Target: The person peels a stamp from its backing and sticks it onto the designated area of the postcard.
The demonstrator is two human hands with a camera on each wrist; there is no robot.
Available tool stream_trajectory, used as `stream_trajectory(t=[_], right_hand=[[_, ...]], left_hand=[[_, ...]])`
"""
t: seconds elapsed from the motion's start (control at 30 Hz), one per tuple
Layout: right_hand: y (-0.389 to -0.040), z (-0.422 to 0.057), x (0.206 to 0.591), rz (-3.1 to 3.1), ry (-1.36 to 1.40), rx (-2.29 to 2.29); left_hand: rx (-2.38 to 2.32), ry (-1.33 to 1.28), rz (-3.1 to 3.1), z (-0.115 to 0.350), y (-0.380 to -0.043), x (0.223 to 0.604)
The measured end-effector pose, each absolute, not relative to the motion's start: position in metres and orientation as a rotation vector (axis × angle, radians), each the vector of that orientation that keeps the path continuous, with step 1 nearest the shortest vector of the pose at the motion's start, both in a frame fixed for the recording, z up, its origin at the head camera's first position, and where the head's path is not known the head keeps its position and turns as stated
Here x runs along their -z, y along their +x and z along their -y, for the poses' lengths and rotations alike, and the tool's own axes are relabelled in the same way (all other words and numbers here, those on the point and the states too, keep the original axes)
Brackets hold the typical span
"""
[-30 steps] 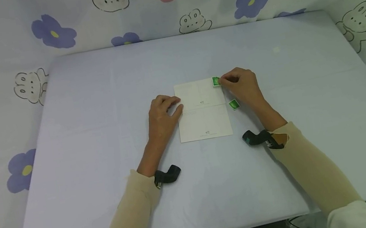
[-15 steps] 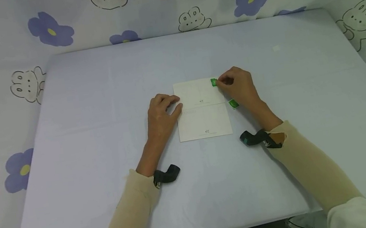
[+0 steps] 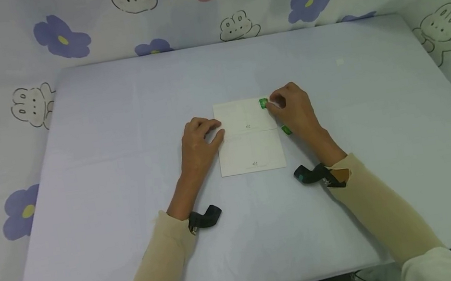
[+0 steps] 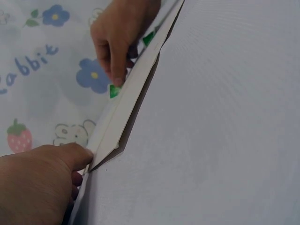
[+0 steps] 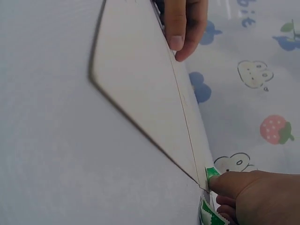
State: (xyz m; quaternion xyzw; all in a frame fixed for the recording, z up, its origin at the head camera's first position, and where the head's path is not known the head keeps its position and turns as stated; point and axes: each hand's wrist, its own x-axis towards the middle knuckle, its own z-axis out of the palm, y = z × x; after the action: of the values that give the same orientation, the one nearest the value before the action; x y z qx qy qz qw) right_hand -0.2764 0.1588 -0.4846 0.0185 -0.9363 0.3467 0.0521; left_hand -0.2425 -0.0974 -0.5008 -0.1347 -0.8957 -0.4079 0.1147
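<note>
White tabletop (image 3: 99, 203), green stamp (image 3: 263, 103) against thumb (image 5: 232, 183) of right hand (image 3: 293, 108).

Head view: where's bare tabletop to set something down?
Free: the table left of the left hand; the band between the card and the far edge; the near middle, between the sleeves. Right of the right hand: bare except a faint pale patch. Crowded: the card's right edge, with that hand, one green stamp and a second stamp.
</note>
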Motion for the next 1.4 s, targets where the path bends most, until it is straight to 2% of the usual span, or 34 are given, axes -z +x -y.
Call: stream_trajectory(t=[0.23, 0.8, 1.4], right_hand=[[-0.272, -0.161, 0.486, 2.696, 0.098, -1.076], [-0.263, -0.165, 0.484, 2.554, 0.526, -1.091], [-0.269, -0.170, 0.496, 2.732, 0.499, -0.990]], left_hand=[[1.204, -0.385, 2.640, 0.096, -0.241, 0.501], [1.199, -0.385, 2.633, 0.096, -0.242, 0.500], [1.203, -0.395, 2.619, 0.097, -0.242, 0.501]])
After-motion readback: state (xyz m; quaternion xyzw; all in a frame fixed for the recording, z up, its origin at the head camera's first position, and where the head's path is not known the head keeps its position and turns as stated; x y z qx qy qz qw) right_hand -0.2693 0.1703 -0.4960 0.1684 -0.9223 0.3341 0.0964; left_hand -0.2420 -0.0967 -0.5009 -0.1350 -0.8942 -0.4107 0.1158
